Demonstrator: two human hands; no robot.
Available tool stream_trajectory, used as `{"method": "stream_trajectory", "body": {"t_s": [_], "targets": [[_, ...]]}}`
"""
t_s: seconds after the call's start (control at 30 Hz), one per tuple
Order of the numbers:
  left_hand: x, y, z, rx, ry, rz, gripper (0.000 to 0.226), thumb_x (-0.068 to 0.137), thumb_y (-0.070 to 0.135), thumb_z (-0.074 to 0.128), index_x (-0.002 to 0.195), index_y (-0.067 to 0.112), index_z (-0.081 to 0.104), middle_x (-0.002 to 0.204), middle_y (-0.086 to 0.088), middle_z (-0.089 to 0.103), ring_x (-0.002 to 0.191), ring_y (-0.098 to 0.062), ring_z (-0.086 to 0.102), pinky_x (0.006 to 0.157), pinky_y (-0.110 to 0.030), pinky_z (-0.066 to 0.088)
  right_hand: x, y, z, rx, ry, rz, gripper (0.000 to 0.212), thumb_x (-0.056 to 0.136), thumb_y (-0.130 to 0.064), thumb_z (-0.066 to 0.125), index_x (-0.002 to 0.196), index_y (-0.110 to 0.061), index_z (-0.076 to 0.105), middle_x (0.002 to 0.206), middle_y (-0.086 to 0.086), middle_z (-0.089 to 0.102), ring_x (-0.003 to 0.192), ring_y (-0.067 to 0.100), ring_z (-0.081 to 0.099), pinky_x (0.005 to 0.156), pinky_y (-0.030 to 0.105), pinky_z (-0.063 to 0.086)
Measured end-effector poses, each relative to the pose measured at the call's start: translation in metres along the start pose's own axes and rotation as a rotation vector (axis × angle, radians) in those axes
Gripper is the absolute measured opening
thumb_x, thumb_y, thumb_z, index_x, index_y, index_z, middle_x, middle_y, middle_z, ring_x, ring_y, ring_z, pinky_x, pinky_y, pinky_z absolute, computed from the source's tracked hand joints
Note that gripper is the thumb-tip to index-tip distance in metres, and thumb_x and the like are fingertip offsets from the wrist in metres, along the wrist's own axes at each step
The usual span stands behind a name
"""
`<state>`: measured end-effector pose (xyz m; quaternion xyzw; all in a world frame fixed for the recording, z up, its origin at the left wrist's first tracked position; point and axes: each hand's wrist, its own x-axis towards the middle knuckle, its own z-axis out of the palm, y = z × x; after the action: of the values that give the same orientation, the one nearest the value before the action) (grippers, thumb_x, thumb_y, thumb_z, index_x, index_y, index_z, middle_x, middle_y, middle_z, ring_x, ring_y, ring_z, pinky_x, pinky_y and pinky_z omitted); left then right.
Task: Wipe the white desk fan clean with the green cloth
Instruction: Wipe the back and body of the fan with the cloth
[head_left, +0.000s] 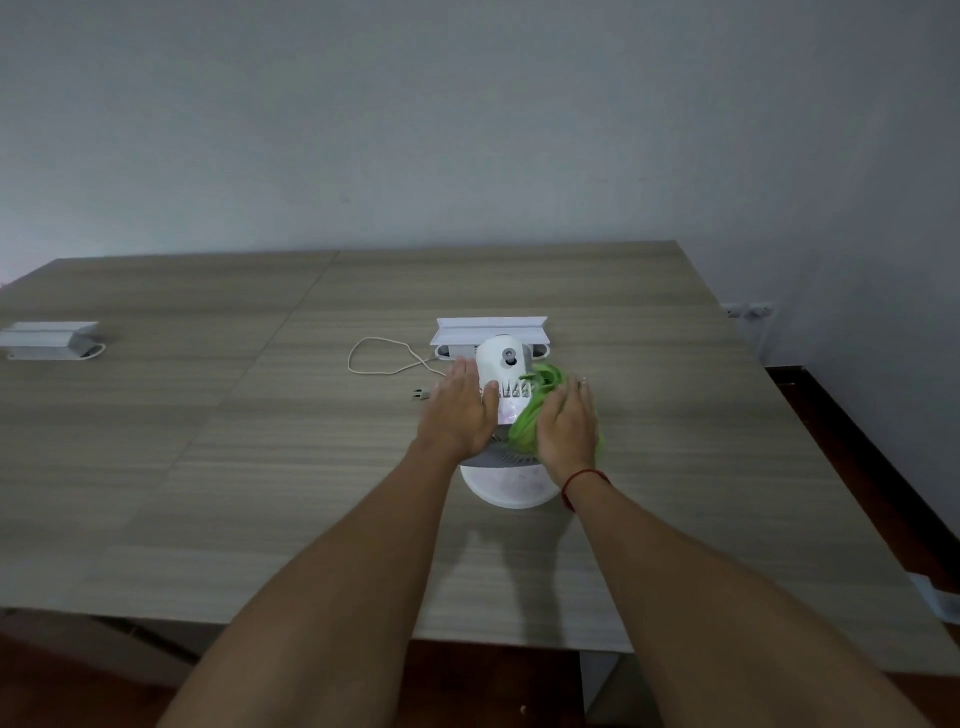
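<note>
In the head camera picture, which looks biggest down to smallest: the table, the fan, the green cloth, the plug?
1. table
2. white fan
3. green cloth, partly hidden by the right hand
4. plug

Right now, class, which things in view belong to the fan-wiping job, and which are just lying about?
In the job: white desk fan, green cloth, left hand resting on the fan, right hand pressing the cloth on it.
Lying about: white cable tray behind the fan, second cable tray far left, wall socket.
</note>
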<state>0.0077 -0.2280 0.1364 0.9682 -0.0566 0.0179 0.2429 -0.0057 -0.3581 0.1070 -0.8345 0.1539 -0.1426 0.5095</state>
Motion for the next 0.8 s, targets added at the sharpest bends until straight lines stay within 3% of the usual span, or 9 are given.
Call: {"method": "stream_trajectory", "body": {"t_s": [0.07,0.2,0.3,0.4,0.6,0.73,0.8], "targets": [[0.001,-0.001,0.0,-0.018,-0.019,0.011,0.056,0.101,0.031,0.028,0.145,-0.004,0.028,0.155,-0.023,0.027,0.149,-0.03,0.02,0.12,-0.047,0.021,0.003,0.004,-0.001,0.12,0.025,0.082,0.06,0.089,-0.032,0.02,0.131,-0.002,0.051,0.143,0.02,0.047,0.136,0.032,0.041,0.114,0.04,0.031],[0.004,-0.003,0.002,-0.053,-0.026,0.027,0.051,0.101,0.028,0.029,0.138,-0.006,0.034,0.149,-0.024,0.034,0.146,-0.034,0.024,0.118,-0.048,0.024,0.015,0.009,-0.005,0.244,0.043,0.285,0.045,0.1,-0.022,0.026,0.125,0.0,0.057,0.13,0.021,0.058,0.118,0.035,0.053,0.1,0.035,0.04],[0.003,-0.001,0.003,-0.049,-0.03,0.04,0.051,0.102,0.027,0.029,0.141,-0.005,0.031,0.154,-0.022,0.029,0.148,-0.029,0.021,0.121,-0.043,0.019,0.017,0.012,-0.004,0.297,0.041,0.346,0.051,0.098,-0.04,0.03,0.121,-0.006,0.06,0.123,0.019,0.062,0.113,0.035,0.057,0.098,0.037,0.043],[0.005,-0.003,0.002,-0.036,-0.028,0.036,0.049,0.102,0.026,0.028,0.141,-0.003,0.032,0.153,-0.022,0.031,0.146,-0.03,0.023,0.12,-0.043,0.019,0.009,0.013,0.001,0.293,0.011,0.297,0.06,0.085,-0.064,0.041,0.114,-0.017,0.062,0.114,0.009,0.067,0.106,0.03,0.062,0.098,0.042,0.048],[0.008,-0.006,0.005,-0.013,-0.064,-0.011,0.049,0.102,0.027,0.025,0.137,-0.006,0.036,0.149,-0.023,0.034,0.144,-0.032,0.026,0.12,-0.046,0.022,0.005,-0.002,0.004,0.202,0.124,0.193,0.048,0.1,-0.038,0.029,0.113,-0.007,0.063,0.109,0.017,0.068,0.103,0.036,0.062,0.087,0.037,0.047],[0.011,-0.006,0.005,-0.011,-0.06,-0.053,0.047,0.101,0.026,0.026,0.131,-0.007,0.041,0.143,-0.024,0.04,0.138,-0.034,0.033,0.116,-0.048,0.026,-0.003,-0.007,0.003,0.18,0.082,0.007,0.039,0.101,-0.033,0.034,0.111,-0.008,0.062,0.109,0.017,0.065,0.102,0.034,0.06,0.085,0.033,0.044],[0.014,-0.007,0.006,-0.016,-0.066,-0.071,0.049,0.101,0.027,0.025,0.131,-0.009,0.041,0.143,-0.027,0.04,0.139,-0.036,0.031,0.117,-0.049,0.025,-0.005,-0.014,0.004,0.155,0.06,-0.079,0.044,0.099,-0.036,0.034,0.117,-0.006,0.06,0.114,0.017,0.064,0.11,0.035,0.058,0.091,0.033,0.044]]}}
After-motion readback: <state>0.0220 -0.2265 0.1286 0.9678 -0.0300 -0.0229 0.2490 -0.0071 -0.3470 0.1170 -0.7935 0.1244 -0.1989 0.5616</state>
